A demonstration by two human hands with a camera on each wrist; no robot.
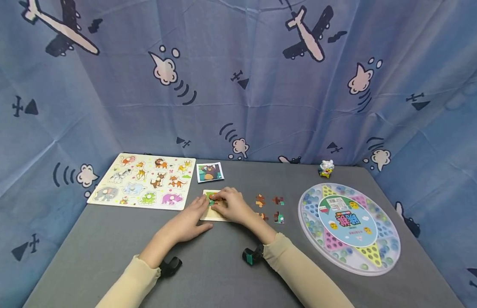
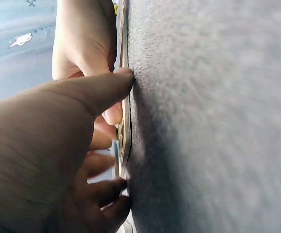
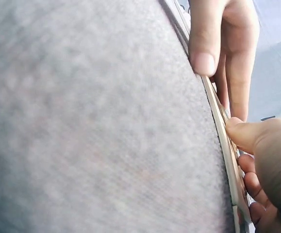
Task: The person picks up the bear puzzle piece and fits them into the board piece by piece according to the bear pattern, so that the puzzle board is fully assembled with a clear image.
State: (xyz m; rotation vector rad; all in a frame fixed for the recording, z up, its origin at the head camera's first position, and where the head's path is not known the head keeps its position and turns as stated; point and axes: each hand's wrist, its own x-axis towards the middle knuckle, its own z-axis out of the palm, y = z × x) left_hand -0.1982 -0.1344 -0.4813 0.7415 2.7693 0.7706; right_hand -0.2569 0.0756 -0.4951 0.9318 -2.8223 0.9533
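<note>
A small wooden puzzle tray (image 1: 214,216) lies flat at the middle of the grey table, partly covered by both hands. My left hand (image 1: 187,220) rests along its left edge with the fingers extended and the thumb spread toward me. Over the tray, my right hand (image 1: 235,207) pinches a green and brown jigsaw piece (image 1: 212,201) between thumb and fingers, down at the tray's surface. The right wrist view shows the right thumb (image 3: 242,133) low against the tray face. To the right lie several loose jigsaw pieces (image 1: 260,200), brown with some green.
Behind the tray is a bear picture card (image 1: 210,172). A large animal puzzle board (image 1: 123,191) lies at the left. On the right are a round Chinese checkers board (image 1: 311,233) with marbles and, behind it, a small figurine (image 1: 326,168). A blue curtain (image 1: 207,115) borders the table.
</note>
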